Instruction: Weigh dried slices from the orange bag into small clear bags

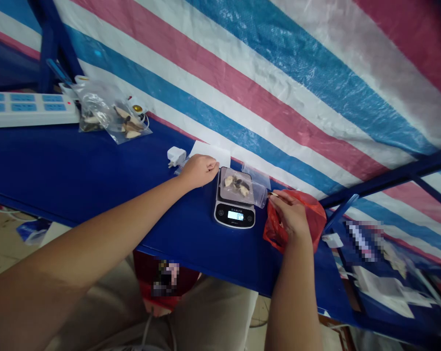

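A digital scale with a lit display stands on the blue table. On its plate lies a clear plastic bag with pale and dark dried pieces in it. My left hand is closed just left of the scale's plate; what it holds, if anything, is hidden. Right of the scale, my right hand pinches a small pale piece between thumb and fingertips, over a red plastic bag.
Behind my left hand are a white charger and a white paper. Bags of dried pieces lie beside a white power strip at the left. A striped sheet hangs along the table's back edge.
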`<action>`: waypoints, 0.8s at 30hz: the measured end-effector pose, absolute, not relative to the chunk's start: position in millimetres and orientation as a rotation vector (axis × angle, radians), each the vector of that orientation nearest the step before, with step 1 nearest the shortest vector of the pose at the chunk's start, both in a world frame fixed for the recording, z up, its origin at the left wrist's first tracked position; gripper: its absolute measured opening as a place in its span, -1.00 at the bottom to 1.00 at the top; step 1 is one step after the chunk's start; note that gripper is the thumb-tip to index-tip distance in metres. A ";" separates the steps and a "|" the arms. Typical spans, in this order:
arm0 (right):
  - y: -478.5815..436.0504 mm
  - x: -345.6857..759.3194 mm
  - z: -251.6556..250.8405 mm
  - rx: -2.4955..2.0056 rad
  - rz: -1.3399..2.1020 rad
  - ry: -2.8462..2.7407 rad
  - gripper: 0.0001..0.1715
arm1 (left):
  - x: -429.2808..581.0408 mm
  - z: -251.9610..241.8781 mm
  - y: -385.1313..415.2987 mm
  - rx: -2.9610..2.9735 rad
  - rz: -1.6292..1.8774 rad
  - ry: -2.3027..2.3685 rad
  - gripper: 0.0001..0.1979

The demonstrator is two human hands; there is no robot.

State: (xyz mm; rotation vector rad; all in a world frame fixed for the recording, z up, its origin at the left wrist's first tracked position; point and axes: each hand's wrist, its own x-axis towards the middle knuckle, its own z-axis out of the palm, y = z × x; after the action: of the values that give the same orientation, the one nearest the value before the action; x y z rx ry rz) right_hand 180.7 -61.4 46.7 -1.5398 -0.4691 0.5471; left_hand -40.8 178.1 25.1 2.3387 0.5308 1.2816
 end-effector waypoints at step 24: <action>-60.7 172.9 49.8 -1.544 0.544 -0.444 -0.57 | -41.4 26.8 176.1 2.337 1.255 0.535 -0.53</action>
State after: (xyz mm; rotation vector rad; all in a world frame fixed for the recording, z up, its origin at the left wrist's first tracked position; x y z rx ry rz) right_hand 172.9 -60.7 49.8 -1.5441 -0.4444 0.5440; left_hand -41.4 176.1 26.8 2.3373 0.5351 1.2554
